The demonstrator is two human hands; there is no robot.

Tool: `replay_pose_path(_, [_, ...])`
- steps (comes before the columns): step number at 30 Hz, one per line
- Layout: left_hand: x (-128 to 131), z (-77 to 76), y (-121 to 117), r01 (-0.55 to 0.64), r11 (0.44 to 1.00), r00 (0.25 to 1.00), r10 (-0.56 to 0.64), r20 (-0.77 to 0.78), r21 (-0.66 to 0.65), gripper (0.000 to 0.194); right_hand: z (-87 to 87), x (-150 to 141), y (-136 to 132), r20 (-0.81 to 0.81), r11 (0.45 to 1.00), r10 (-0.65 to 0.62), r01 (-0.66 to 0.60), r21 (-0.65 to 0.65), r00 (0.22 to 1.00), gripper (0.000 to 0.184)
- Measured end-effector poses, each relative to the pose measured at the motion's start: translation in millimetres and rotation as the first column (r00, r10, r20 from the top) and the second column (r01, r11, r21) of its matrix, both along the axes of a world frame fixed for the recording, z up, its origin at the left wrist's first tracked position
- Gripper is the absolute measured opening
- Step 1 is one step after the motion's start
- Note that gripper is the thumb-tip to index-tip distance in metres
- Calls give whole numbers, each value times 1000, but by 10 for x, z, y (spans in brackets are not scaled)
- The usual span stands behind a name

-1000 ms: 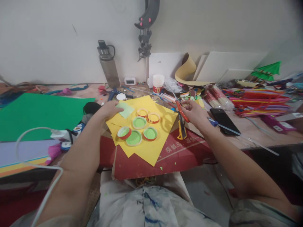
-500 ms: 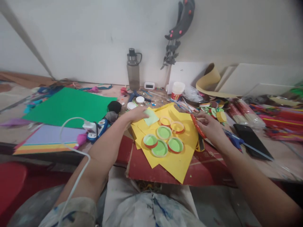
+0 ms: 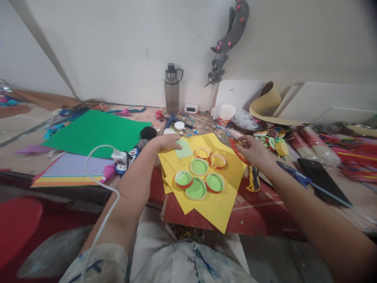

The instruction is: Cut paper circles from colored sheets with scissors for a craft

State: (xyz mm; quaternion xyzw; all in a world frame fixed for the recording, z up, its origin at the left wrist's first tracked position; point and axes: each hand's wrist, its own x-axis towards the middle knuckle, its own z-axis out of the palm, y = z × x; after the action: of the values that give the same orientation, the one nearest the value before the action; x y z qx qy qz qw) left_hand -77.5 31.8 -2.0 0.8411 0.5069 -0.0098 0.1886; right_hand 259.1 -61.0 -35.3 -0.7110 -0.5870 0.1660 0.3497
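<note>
My left hand (image 3: 165,143) pinches a small pale green paper piece (image 3: 184,149) over the far left part of the yellow paper sheets (image 3: 218,204). My right hand (image 3: 252,151) is closed round red-handled scissors (image 3: 236,151) at the sheets' right edge. On the yellow paper lie several red-rimmed rings, some filled with green discs (image 3: 199,166), and two empty rings (image 3: 217,160) beyond them. The yellow sheets rest on red cardboard (image 3: 259,212).
A yellow utility knife (image 3: 253,179) lies right of the sheets. A black phone (image 3: 319,175) and a blue tool (image 3: 294,176) lie further right. A large green sheet (image 3: 97,131), a white charger with cable (image 3: 120,157), a grey water bottle (image 3: 172,89) and a white cup (image 3: 226,113) are around.
The camera swung left, shifting the table rightward in view. My left hand drew the green piece slightly nearer. My right hand rose a little with the scissors.
</note>
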Motion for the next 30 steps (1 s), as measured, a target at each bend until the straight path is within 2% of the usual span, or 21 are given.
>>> replay_pose_path(2, [-24,-8,-3,45,992,999,-45,9,-118,34,48,-88,106,97,1000,0,2,-18,995,36])
replay_pose_path(4, [-44,-26,17,77,983,997,-75,23,-166,35,84,-160,177,176,999,-6,12,-32,984,36])
replay_pose_path(7, [-50,-62,77,61,991,998,-63,-9,-116,36,96,-177,203,278,999,3,8,-40,960,39])
replay_pose_path(11, [-3,-96,137,67,997,995,-69,-76,-34,40,72,-29,92,366,999,-8,23,-37,931,38])
replay_pose_path(17, [147,-136,75,133,991,989,-131,-74,25,47,-16,255,-222,314,996,-84,91,-9,946,39])
replay_pose_path(21, [178,-163,80,169,980,985,-170,3,108,42,-132,368,-389,242,997,-60,48,55,969,38])
replay_pose_path(25, [168,-229,178,67,976,989,-91,113,206,35,-154,367,-483,180,994,-72,55,99,981,33])
replay_pose_path(27, [193,-284,229,23,962,988,-63,139,273,39,-131,349,-516,156,988,-127,112,106,980,36])
replay_pose_path(30, [252,-364,277,22,939,987,-75,141,344,44,-98,348,-578,134,974,-213,199,111,968,43])
